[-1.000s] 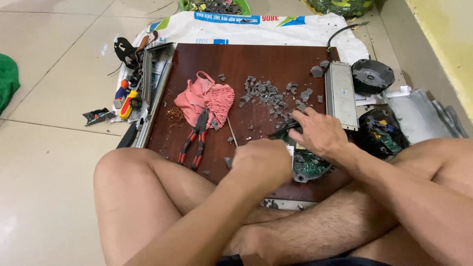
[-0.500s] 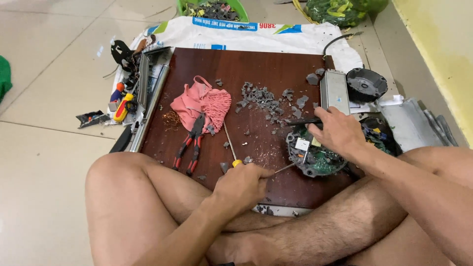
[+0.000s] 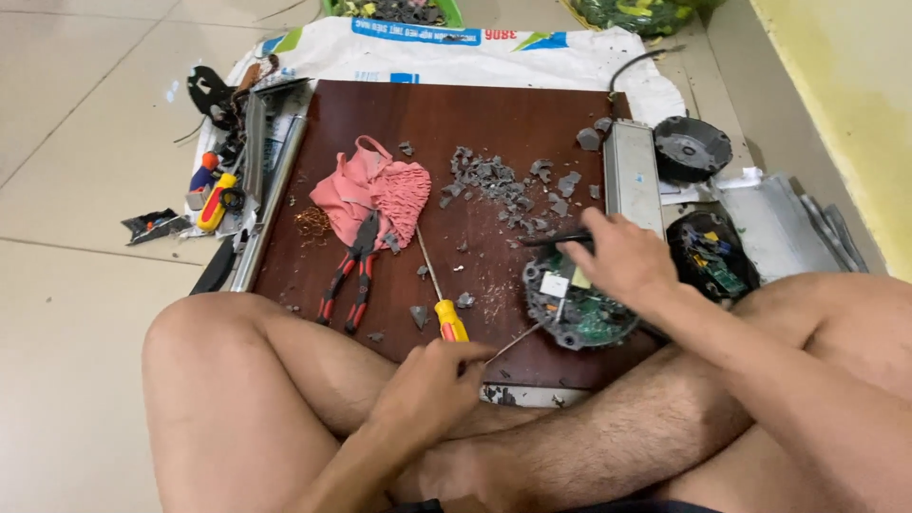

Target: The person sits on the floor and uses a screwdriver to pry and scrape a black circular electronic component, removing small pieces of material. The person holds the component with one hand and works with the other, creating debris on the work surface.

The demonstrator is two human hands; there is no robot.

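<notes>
Teardown looks mid-way. Right hand (image 3: 616, 258) presses down on the round green circuit board (image 3: 579, 309) at the near right of the brown board (image 3: 494, 114), fingers closed on a thin dark tool. Left hand (image 3: 427, 385) is loosely curled at the near edge by a thin metal rod, grip unclear. Grey debris pile (image 3: 503, 185) already broken off; yellow-handled screwdriver (image 3: 439, 294) and red pliers (image 3: 350, 275) lie idle.

The setting is an improvised repair or salvage workspace on the floor of a home. A dark wooden board (image 3: 446, 123) lies on pale floor tiles (image 3: 76, 123) beside a yellow wall (image 3: 845, 85) and serves as the work surface. Pliers (image 3: 350, 275), a screwdriver (image 3: 439, 294), a round circuit board (image 3: 575, 309), grey broken fragments (image 3: 499, 185) and metal housings (image 3: 632, 176) are spread over and around it.
</notes>
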